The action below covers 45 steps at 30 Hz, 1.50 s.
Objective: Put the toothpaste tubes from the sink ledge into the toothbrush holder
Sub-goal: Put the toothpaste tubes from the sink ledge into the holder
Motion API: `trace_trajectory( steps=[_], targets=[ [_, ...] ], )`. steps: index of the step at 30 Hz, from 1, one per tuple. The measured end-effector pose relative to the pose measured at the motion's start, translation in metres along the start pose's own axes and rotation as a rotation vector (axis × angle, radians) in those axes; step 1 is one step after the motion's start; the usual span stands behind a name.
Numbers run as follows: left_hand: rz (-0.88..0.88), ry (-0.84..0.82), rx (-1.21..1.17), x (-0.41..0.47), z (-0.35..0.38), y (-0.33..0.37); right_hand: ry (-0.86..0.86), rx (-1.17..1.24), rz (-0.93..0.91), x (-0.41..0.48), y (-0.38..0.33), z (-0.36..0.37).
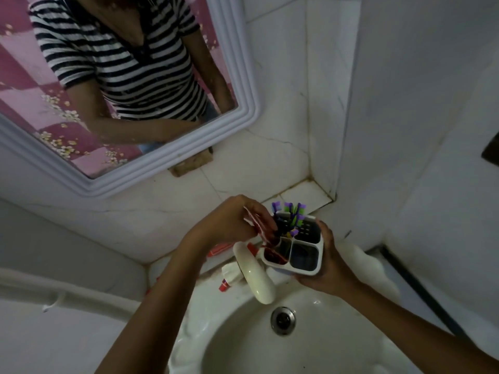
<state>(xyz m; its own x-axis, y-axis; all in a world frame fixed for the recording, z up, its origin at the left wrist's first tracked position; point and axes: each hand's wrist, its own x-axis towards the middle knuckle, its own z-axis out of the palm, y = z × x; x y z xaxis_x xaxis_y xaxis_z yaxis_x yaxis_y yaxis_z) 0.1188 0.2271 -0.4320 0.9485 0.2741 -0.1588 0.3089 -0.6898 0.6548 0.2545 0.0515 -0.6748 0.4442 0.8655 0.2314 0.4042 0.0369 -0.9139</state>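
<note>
The right hand (328, 261) has its fingers wrapped around the toothbrush holder (295, 245), lifted above the sink (243, 333) just right of the faucet (255, 273). The left hand (237, 220) pinches a red-and-white toothpaste tube (260, 228), its lower end inside the holder's front-left compartment. Purple-and-green toothbrushes (290, 214) stand in the rear section. Another toothpaste tube (231, 278) lies on the ledge left of the faucet.

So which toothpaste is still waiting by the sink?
Find the cream tap above the basin. Just left of it on the ledge lies a white toothpaste tube. Unlike the red-striped tube in the left hand, nobody holds it.
</note>
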Motion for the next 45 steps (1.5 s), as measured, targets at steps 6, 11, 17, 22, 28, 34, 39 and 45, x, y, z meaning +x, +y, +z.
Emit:
trace_trajectory(
  steps=[6, 11, 17, 22, 28, 34, 39, 45],
  targets=[
    [-0.064, 0.0, 0.055, -0.002, 0.015, 0.008, -0.005, -0.008, 0.044, -0.003, -0.007, -0.005],
    [-0.224, -0.146, 0.085, -0.003, 0.031, 0.004, 0.013, -0.023, 0.089, -0.002, -0.005, -0.009],
    [-0.168, -0.074, 0.001, -0.011, 0.02, 0.003, -0.014, -0.038, 0.099, -0.002, -0.001, -0.007],
    [-0.066, -0.015, 0.054, -0.014, 0.015, 0.002, -0.008, 0.0, 0.061, -0.001, -0.001, -0.006],
    [-0.005, -0.031, 0.497, -0.004, 0.017, 0.02, 0.009, 0.002, 0.047, 0.0, -0.003, -0.006],
    [-0.035, -0.079, 0.812, -0.009, 0.037, 0.048, -0.028, 0.022, 0.066, 0.002, -0.001, -0.008],
    [-0.08, -0.134, 0.897, -0.005, 0.062, 0.058, -0.02, 0.033, 0.045, 0.002, -0.006, -0.01],
    [-0.245, -0.057, 0.865, 0.01, 0.059, 0.032, 0.0, 0.05, 0.005, 0.002, -0.009, -0.012]
  ],
)
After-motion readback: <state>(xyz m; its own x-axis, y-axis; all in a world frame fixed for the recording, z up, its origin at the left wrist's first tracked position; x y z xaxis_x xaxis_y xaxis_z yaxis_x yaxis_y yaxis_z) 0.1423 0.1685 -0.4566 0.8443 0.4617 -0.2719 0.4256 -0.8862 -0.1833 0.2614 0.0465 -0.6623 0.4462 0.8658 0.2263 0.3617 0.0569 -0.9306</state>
